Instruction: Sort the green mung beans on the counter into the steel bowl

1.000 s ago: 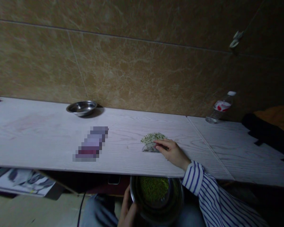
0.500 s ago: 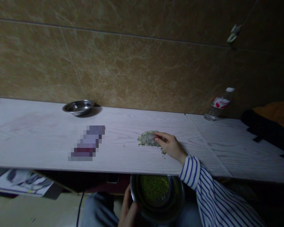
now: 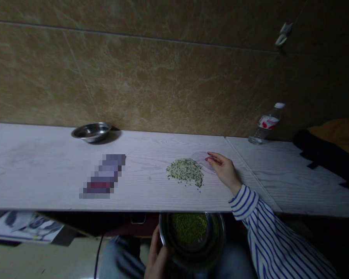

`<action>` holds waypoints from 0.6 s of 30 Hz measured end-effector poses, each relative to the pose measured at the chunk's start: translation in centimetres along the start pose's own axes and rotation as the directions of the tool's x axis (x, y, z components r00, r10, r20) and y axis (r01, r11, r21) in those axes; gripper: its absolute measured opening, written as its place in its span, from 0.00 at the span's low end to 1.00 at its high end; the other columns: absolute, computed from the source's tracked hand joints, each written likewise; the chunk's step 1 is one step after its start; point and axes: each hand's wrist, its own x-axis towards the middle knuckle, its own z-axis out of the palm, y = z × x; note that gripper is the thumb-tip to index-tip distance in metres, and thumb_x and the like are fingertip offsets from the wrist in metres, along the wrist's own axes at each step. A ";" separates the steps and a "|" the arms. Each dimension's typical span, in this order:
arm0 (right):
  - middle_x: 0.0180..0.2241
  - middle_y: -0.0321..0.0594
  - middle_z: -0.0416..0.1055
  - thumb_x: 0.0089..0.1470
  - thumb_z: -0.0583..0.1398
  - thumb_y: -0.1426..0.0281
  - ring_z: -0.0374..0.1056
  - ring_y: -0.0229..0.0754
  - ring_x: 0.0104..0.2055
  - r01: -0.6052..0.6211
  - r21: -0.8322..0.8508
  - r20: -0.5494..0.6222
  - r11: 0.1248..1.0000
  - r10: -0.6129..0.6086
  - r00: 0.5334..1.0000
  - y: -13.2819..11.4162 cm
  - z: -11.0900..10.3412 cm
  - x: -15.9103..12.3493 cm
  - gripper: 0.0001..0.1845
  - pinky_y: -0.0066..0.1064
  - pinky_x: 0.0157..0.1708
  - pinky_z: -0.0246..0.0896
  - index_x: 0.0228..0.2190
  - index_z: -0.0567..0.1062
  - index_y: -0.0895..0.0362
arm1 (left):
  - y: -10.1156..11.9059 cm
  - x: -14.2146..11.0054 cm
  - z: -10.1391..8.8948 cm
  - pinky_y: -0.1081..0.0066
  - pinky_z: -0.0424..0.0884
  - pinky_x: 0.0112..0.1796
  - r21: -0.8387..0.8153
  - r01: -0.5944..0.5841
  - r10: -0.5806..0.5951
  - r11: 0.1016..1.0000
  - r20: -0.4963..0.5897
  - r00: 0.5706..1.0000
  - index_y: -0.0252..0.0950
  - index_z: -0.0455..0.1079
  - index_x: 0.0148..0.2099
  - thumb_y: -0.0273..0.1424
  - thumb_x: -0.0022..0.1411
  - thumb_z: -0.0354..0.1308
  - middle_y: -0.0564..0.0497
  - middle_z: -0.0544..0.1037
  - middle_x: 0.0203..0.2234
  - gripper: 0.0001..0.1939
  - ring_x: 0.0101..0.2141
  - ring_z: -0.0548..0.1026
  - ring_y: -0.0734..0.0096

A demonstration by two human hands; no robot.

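Observation:
In the head view, my right hand (image 3: 222,168) pinches the edge of a clear round disc (image 3: 202,158), thin like a plastic lid, just above the table. Left of it lies a spread of small green beans (image 3: 186,171), with white between them; whether that is pale grains or the tabletop I cannot tell. My left hand (image 3: 158,254) grips the left rim of a deep metal bowl (image 3: 218,248) at my lap, below the table's front edge. Many green beans (image 3: 189,228), like mung beans, lie inside this bowl.
A shallow metal bowl (image 3: 91,132) sits by the wall. On the white table (image 3: 40,166) lies a blurred flat rectangular object (image 3: 104,174). To the right stand a clear bottle (image 3: 266,124) and a dark and orange cloth item (image 3: 331,151).
My right hand has moved right with the clear disc, off the beans on the table, which now show uncovered. My left hand stays on the bowl's rim.

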 end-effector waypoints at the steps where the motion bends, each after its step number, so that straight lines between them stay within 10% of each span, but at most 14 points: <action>1: 0.40 0.49 0.79 0.47 0.62 0.64 0.75 0.47 0.42 -0.012 -0.007 -0.017 1.000 0.012 1.000 0.3 -0.2 0.3 0.21 0.40 0.45 0.69 0.43 0.77 0.60 | -0.1 0.0 0.0 0.56 0.64 0.52 -0.015 0.006 -0.006 1.000 -0.002 1.000 0.43 0.66 0.58 0.38 0.44 0.65 0.46 0.77 0.50 0.36 0.56 0.67 0.47; 18: 0.43 0.48 0.78 0.44 0.64 0.72 0.75 0.46 0.44 -0.074 -0.052 0.061 0.996 0.077 0.995 1.5 1.1 2.4 0.15 0.41 0.49 0.68 0.38 0.80 0.58 | -0.3 0.0 0.4 0.57 0.66 0.51 -0.093 0.013 -0.014 0.996 -0.005 1.000 0.43 0.64 0.60 0.35 0.41 0.64 0.45 0.78 0.48 0.40 0.55 0.68 0.47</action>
